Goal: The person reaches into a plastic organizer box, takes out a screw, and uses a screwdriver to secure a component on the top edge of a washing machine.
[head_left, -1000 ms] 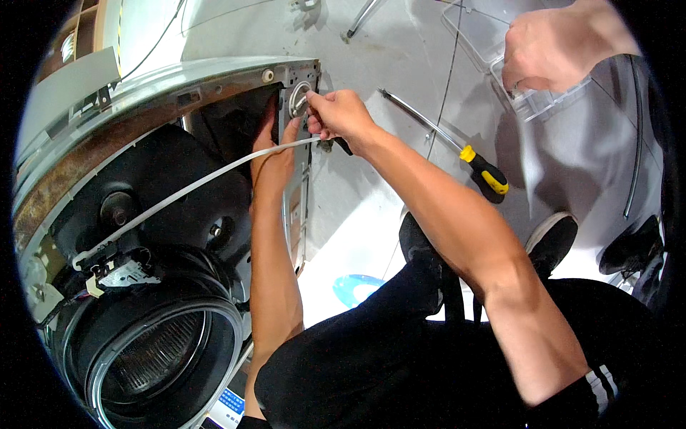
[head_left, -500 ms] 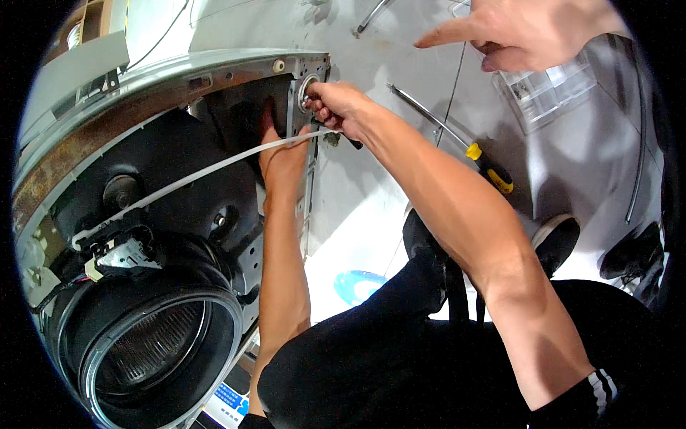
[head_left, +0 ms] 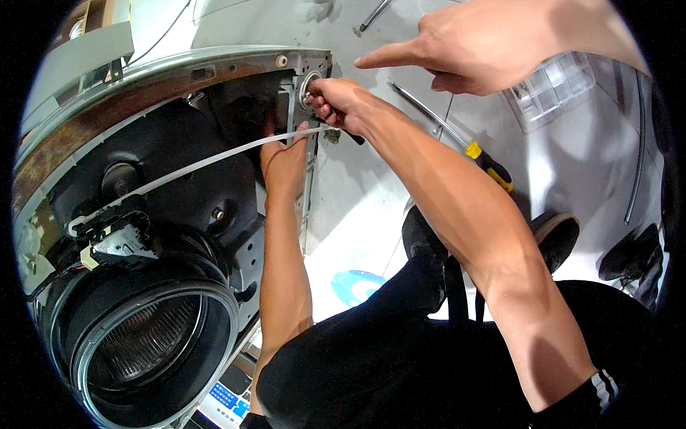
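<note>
A washing machine [head_left: 153, 53] lies opened beside me at the left. At its far right corner my right hand [head_left: 336, 102] is closed, its fingertips pinching inside a round, light-rimmed fitting [head_left: 309, 89]. What lies under those fingertips is hidden. My left hand [head_left: 284, 159] reaches into the dark interior, thumb against the metal frame [head_left: 285, 107] and fingers behind it, mostly in shadow. A white strip [head_left: 207, 166] runs across the machine and passes over that hand. Another person's hand [head_left: 471, 50] comes from the upper right, index finger pointing toward the fitting.
The round drum opening with its grey seal [head_left: 232, 314] is at the lower left, a wired metal part [head_left: 127, 243] above it. On the tiled floor are a yellow-and-black screwdriver [head_left: 489, 166], a clear compartment box [head_left: 554, 86], a dark hose [head_left: 634, 164] and a blue-and-white disc [head_left: 350, 284].
The other person's pointing hand has moved left and slightly down, nearer the fitting. My right hand stays at the fitting; my left hand has barely shifted.
</note>
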{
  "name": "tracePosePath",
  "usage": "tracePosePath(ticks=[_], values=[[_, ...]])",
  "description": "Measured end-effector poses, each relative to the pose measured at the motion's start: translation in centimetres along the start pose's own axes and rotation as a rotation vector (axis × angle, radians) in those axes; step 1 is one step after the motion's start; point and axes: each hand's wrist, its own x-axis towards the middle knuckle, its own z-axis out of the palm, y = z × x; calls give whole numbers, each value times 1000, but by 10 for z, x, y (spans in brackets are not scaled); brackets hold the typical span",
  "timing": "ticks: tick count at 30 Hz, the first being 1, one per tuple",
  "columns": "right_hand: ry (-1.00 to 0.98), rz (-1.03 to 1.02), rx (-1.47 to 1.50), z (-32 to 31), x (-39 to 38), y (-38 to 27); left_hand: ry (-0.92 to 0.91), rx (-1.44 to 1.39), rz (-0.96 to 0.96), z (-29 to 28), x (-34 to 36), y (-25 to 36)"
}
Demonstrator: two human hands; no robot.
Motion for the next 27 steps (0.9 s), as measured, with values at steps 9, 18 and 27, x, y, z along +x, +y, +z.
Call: tracePosePath(ticks=[9, 18, 27], values=[[-13, 0, -27, -1, 0, -1, -102, -265, 5, 0, 7, -2], [-27, -27, -76, -3, 2, 2, -154, -201, -47, -8, 14, -10], [-52, -53, -184, -6, 3, 1, -163, -196, 12, -9, 12, -5]])
